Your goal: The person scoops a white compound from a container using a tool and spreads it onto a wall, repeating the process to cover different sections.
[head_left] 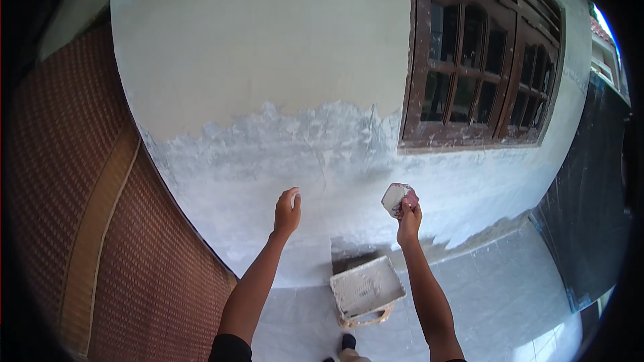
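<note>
My right hand (410, 222) grips a flat, roughly hexagonal reddish piece (397, 196) smeared with white paste, held in front of the wall just below the window; its exact kind I cannot make out. To its left, my left hand (288, 212) is raised with curved fingers and the thumb apart, and no held thing shows in it. Behind both hands is the wall (261, 53), cream above a ragged line of grey and white coating (255, 167). Below and between my forearms stands a white-crusted paint tray (367, 288).
A brown wooden window (469, 60) with glass panes is set into the wall at upper right. Brown woven matting (60, 161) rises along the left. Dark sheeting (590, 188) hangs at right. The tray rests on a light support (365, 320) above grey flooring (469, 295), near my feet.
</note>
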Demonstrator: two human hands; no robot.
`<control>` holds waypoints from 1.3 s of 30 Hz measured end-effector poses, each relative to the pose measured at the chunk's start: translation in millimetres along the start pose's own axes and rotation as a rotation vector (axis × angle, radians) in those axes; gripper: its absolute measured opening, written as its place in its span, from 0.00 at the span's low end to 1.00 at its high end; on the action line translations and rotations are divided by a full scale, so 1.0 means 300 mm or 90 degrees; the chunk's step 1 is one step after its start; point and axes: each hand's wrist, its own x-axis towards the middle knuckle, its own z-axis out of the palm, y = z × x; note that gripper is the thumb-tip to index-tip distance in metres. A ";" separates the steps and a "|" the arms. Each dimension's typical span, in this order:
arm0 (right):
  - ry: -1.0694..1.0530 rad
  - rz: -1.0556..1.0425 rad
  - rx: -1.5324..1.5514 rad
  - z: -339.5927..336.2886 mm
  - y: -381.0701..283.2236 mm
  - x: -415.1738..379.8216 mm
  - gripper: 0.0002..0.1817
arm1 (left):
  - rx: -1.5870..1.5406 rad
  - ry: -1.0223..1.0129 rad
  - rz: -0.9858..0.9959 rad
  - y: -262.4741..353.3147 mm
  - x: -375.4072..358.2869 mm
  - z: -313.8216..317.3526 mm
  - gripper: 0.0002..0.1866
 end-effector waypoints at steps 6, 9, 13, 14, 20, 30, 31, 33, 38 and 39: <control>0.051 0.108 -0.031 -0.195 0.155 -0.195 0.14 | -0.104 -0.006 -0.122 -0.095 -0.250 0.072 0.14; 0.078 0.161 -0.072 -0.295 0.216 -0.274 0.15 | -0.136 -0.036 -0.195 -0.127 -0.379 0.113 0.16; 0.121 0.239 -0.130 -0.458 0.332 -0.367 0.16 | -0.150 -0.092 -0.307 -0.212 -0.602 0.199 0.17; 0.133 0.257 -0.139 -0.508 0.368 -0.392 0.16 | -0.149 -0.105 -0.340 -0.234 -0.661 0.224 0.17; 0.157 0.348 -0.319 -0.793 0.542 -0.530 0.16 | -0.171 -0.162 -0.503 -0.326 -1.069 0.389 0.18; 0.020 0.250 -0.765 -1.047 0.724 -0.582 0.16 | -0.196 -0.211 -0.673 -0.397 -1.639 0.593 0.19; 0.018 0.263 -0.772 -1.058 0.748 -0.566 0.16 | -0.194 -0.214 -0.687 -0.417 -1.675 0.614 0.19; -0.107 0.156 -0.837 -1.080 0.796 -0.521 0.14 | -0.180 -0.206 -0.688 -0.454 -1.740 0.661 0.19; -0.363 0.115 -0.883 -1.093 0.934 -0.403 0.08 | -0.194 -0.203 -0.725 -0.509 -1.839 0.766 0.21; -0.434 0.095 -0.820 -1.078 0.950 -0.391 0.05 | -0.198 -0.205 -0.719 -0.513 -1.849 0.782 0.22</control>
